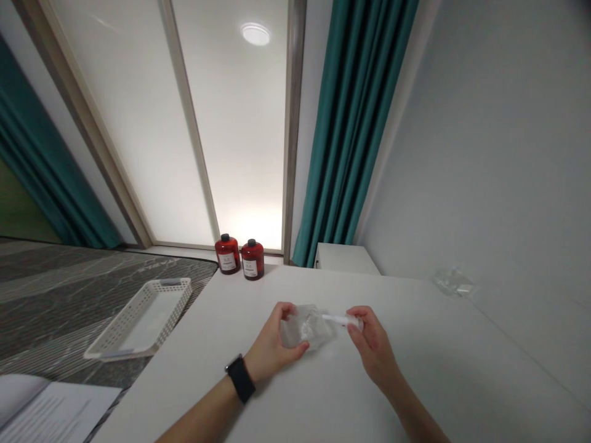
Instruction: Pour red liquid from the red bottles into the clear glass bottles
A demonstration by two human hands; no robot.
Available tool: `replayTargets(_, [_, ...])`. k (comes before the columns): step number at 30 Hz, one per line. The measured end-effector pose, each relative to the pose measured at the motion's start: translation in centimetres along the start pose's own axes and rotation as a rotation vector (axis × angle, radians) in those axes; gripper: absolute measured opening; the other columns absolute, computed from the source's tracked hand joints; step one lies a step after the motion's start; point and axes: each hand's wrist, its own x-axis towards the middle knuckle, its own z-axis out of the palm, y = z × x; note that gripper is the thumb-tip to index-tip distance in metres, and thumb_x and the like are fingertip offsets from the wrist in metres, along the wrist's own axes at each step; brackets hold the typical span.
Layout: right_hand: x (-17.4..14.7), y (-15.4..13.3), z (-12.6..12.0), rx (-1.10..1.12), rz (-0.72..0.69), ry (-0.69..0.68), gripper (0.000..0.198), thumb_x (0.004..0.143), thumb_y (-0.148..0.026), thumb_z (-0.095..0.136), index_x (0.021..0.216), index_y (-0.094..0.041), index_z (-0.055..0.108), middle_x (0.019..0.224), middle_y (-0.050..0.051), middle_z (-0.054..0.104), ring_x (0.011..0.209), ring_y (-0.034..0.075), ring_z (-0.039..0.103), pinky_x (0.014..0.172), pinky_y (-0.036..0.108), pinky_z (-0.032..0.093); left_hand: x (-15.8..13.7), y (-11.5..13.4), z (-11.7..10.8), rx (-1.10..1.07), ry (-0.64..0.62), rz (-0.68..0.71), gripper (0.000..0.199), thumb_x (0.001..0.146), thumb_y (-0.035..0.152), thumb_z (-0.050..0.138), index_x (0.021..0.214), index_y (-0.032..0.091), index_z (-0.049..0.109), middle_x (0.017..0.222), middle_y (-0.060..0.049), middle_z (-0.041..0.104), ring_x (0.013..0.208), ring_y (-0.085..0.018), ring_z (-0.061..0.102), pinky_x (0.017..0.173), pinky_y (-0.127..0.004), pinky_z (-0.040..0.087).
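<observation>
My left hand (pixel 278 344) is closed around a crumpled clear plastic bag (pixel 307 327), thumb at its near side. Between the thumb and fingers of my right hand (pixel 373 344) is a slim white plastic tube-like piece (pixel 339 319), wider at the held end. Its narrow end points left and meets the bag's right edge; whether the tip is inside cannot be made out. Both hands are above the white table (pixel 295 394). Farther back, two red bottles with black caps and white labels, a left one (pixel 227 255) and a right one (pixel 252 261), stand upright.
Another crumpled clear plastic wrapper (pixel 453 282) lies at the table's back right, by the wall. Left of the table are a white perforated basket (pixel 178 307) and an open booklet (pixel 60 409). A white cabinet (pixel 346 257) stands behind, near a teal curtain (pixel 353 135).
</observation>
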Motion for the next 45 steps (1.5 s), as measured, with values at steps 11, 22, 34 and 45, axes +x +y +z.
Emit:
replayTargets(11, [0.1,0.4,0.2,-0.014,0.024,-0.020,0.018,0.090,-0.039,0.052,0.099,-0.024,0.050,0.086,0.002,0.058,0.078,0.021,0.057,0.070,0.031,0.047,0.1,0.1,0.0,-0.006,0.011,-0.006,0.051,0.071,0.018,0.072,0.115,0.020,0.045,0.110,-0.008,0.058,0.104,-0.025,0.057,0.099,-0.046,0.046])
replayTargets(22, [2.9,6.3,-2.4,-0.334,0.162,0.130,0.019,0.074,-0.042,0.063,0.079,-0.024,0.060,0.077,0.004,0.068,0.079,0.027,0.064,0.075,0.040,0.048,0.0,-0.6,0.3,-0.002,-0.028,-0.007,0.052,0.070,0.018,0.074,0.114,0.021,0.045,0.109,-0.007,0.058,0.105,-0.025,0.058,0.098,-0.047,0.046])
replayTargets(34, [3.3,8.4,-2.5,-0.526,0.120,0.195,0.012,0.074,-0.036,0.061,0.077,-0.024,0.063,0.078,0.007,0.068,0.080,0.029,0.061,0.080,0.045,0.045,-0.2,-0.7,1.1,-0.077,-0.083,0.020,0.049,0.069,0.015,0.072,0.109,0.022,0.045,0.106,-0.005,0.055,0.104,-0.024,0.059,0.099,-0.047,0.049])
replayTargets(45, [1.2,3.5,-0.7,-0.313,0.039,0.037,0.033,0.090,-0.026,0.042,0.121,-0.021,0.052,0.104,0.009,0.070,0.095,0.022,0.066,0.089,0.041,0.051,0.0,-1.1,0.9,-0.060,-0.154,-0.012,0.047,0.070,0.014,0.068,0.110,0.020,0.043,0.108,-0.008,0.056,0.108,-0.026,0.056,0.101,-0.047,0.046])
